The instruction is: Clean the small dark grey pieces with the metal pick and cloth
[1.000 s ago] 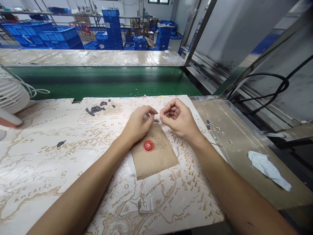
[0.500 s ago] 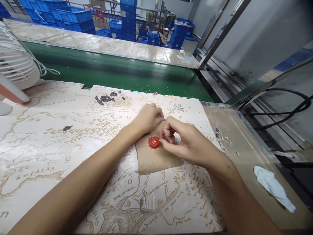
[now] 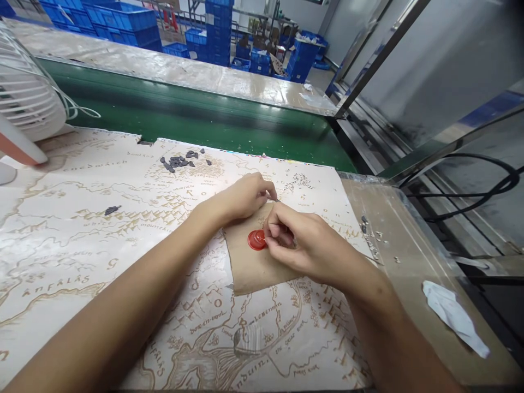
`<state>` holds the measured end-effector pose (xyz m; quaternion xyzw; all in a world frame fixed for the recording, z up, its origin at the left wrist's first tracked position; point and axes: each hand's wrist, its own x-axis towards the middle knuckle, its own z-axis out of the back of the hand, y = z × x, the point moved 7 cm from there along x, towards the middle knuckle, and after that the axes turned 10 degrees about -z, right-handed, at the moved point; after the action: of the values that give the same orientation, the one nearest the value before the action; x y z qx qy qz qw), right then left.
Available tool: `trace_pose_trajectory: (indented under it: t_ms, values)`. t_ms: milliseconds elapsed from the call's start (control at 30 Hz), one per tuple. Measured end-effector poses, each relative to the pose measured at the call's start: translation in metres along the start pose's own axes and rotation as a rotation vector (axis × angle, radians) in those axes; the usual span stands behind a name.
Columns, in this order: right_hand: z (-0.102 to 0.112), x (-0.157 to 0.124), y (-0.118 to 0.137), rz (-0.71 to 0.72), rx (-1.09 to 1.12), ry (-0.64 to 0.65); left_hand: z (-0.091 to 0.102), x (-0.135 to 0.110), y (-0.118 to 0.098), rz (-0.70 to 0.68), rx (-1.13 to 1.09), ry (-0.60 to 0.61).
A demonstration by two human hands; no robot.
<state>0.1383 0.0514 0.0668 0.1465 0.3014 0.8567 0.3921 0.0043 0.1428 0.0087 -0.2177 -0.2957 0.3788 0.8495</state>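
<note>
A small red round piece [image 3: 256, 240], like a shallow cap with a raised middle, lies on a brown cardboard sheet [image 3: 257, 273]. Close by its right side, my right hand [image 3: 297, 237] is closed with thumb and fingers curled together; whatever they pinch is hidden. My left hand [image 3: 251, 194] rests at the cardboard's far edge, its fingers bent and closed near the right fingertips. A tiny dark bit seems to show at the left fingertips, too small to name. Beneath everything spreads a printed map sheet [image 3: 143, 262].
Small dark grey pieces [image 3: 178, 162] lie in a pile beyond my left hand, with another dark piece [image 3: 111, 209] at the left. Tiny crumbs [image 3: 301, 181] are scattered at the far right. A white fan [image 3: 30, 87], a green conveyor belt [image 3: 184, 109] and a crumpled white cloth [image 3: 454, 316] stand around.
My right hand has shifted slightly left and down, covering more of the red piece's right edge. My left hand stays nearly in place; the camera view has moved a little.
</note>
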Motion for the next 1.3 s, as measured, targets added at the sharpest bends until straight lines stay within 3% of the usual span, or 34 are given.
trace_pose_trajectory:
  t_ms: [200,367,433,700,1000,1100,1200,1300]
  values:
    - [0.006,0.000,-0.002,-0.013,0.077,0.015,0.003,-0.001,-0.006,-0.013,-0.020,0.024]
    - [0.046,0.000,-0.034,-0.117,0.164,-0.248,-0.001,0.001,-0.007,-0.047,0.032,0.037]
    - [0.053,0.001,-0.047,-0.161,0.167,-0.295,-0.004,0.002,-0.008,-0.053,0.065,0.028]
    - [0.022,0.013,-0.052,-0.169,0.102,-0.124,-0.014,0.008,-0.009,-0.006,0.149,-0.008]
    - [0.015,0.013,-0.053,-0.151,0.067,-0.042,-0.005,0.011,-0.008,-0.018,0.042,-0.111]
    - [0.024,0.014,-0.056,-0.140,0.171,-0.132,0.005,0.009,-0.008,-0.010,-0.133,-0.227]
    - [0.038,0.016,-0.063,-0.114,0.365,-0.311,0.011,0.008,-0.008,-0.017,-0.323,-0.363]
    - [0.046,0.019,-0.077,-0.125,0.587,-0.478,0.007,0.011,-0.011,-0.007,-0.500,-0.392]
